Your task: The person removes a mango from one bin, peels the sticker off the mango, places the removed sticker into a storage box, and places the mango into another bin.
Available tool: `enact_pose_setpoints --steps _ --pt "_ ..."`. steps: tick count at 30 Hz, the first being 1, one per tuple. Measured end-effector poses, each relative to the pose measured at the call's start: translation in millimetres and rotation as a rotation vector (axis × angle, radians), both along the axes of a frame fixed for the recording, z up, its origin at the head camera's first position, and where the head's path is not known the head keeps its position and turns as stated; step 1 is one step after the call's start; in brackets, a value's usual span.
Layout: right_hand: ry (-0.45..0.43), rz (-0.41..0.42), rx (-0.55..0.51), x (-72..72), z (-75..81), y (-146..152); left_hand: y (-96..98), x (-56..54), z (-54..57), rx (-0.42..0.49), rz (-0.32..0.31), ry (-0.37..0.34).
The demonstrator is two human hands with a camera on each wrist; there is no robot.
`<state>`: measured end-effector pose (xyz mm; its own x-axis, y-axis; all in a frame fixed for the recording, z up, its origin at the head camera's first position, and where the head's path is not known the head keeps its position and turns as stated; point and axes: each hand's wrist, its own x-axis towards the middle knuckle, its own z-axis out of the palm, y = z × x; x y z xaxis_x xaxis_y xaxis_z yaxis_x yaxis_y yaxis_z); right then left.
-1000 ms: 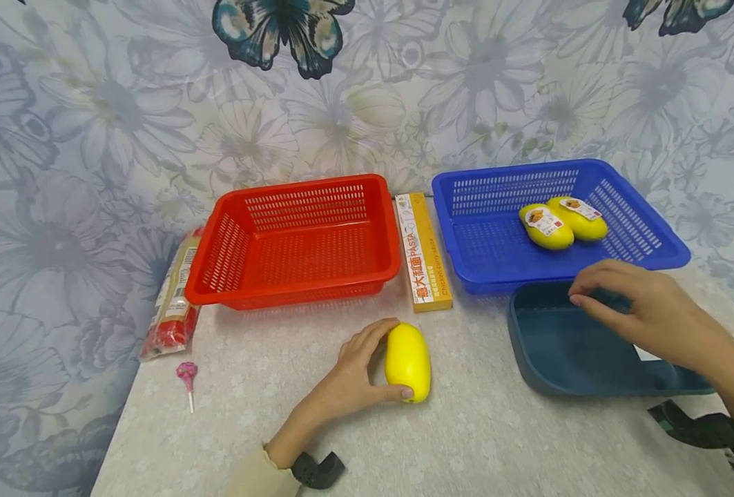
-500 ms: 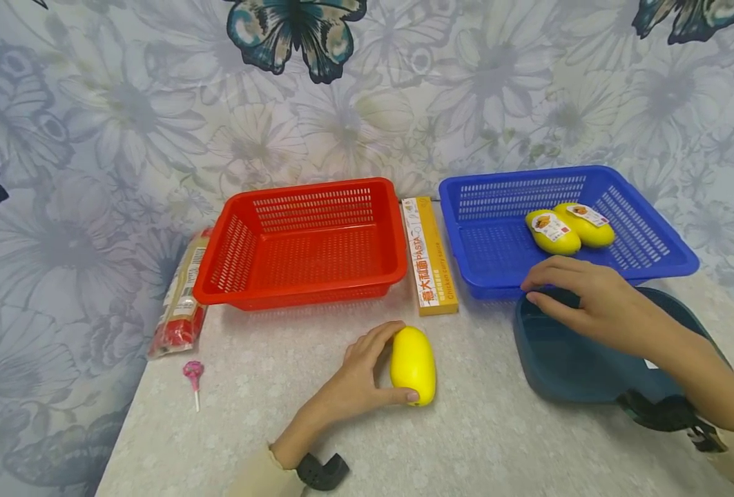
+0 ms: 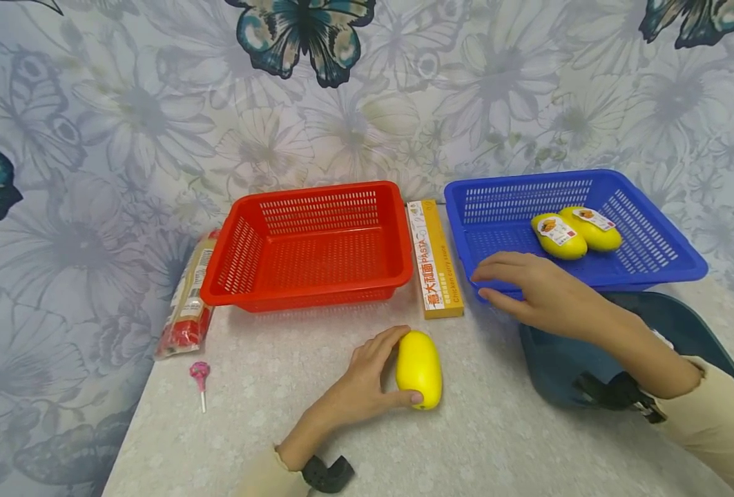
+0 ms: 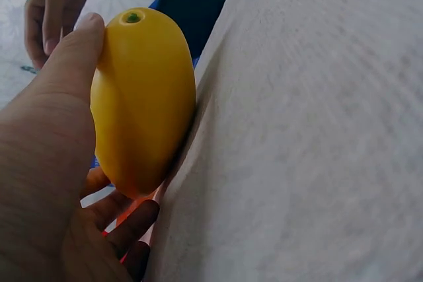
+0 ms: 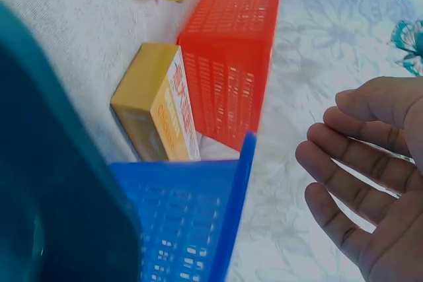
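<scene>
In the head view my left hand (image 3: 367,383) grips a smooth yellow mango (image 3: 419,369) on the table, thumb at the near end and fingers at the far end. The left wrist view shows this mango (image 4: 142,104) close up, its green stem spot by the thumb and its side along the tablecloth. My right hand (image 3: 537,293) hovers over the front left of the blue basket (image 3: 518,178), holding nothing. Its fingers are spread and relaxed in the right wrist view. Two more mangoes, a left one (image 3: 556,236) and a right one (image 3: 595,230), lie labelled inside that basket.
A red basket (image 3: 317,295) stands left of a yellow and white pasta box (image 3: 433,259). A dark teal bin (image 3: 547,376) sits under my right forearm. At the left are a plastic food packet (image 3: 188,304) and a pink lollipop (image 3: 199,371). A patterned wall rises behind.
My right hand has moved left, from above the teal bin to the blue basket's front left. The left hand keeps its grip on the mango. The whole view has shifted slightly.
</scene>
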<state>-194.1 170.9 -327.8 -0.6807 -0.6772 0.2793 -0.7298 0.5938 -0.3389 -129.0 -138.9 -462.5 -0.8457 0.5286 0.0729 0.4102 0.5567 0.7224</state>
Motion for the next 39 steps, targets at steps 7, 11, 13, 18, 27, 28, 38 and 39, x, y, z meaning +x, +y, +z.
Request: enact_pose_setpoints --steps 7,11,13,18,27,28,38,39 --pt "-0.01 0.031 0.014 -9.2 -2.3 -21.8 -0.5 -0.5 -3.0 -0.014 -0.011 0.031" --pt "-0.032 0.039 0.008 -14.1 -2.9 -35.0 -0.3 -0.5 -3.9 -0.042 -0.026 0.07" --pt "-0.043 0.039 0.009 -16.7 -2.9 -41.6 -0.1 -0.4 -3.9 -0.046 -0.033 0.084" --pt "-0.043 0.048 0.016 -23.8 -3.0 -57.5 0.0 0.7 -3.2 -0.043 -0.042 0.082" --pt "-0.023 0.063 0.03 -37.0 -8.7 -80.4 0.3 0.3 -3.4 -0.038 -0.033 0.073" --pt "-0.021 0.071 0.029 -38.0 -10.0 -82.0 0.4 0.3 -3.6 -0.038 -0.033 0.078" --pt "-0.038 0.053 0.074 -43.6 -17.4 -93.9 -0.7 0.9 -3.0 -0.03 -0.029 0.087" --pt "-0.036 0.055 0.076 -44.2 -18.1 -94.5 -0.7 0.9 -3.1 -0.028 -0.029 0.088"
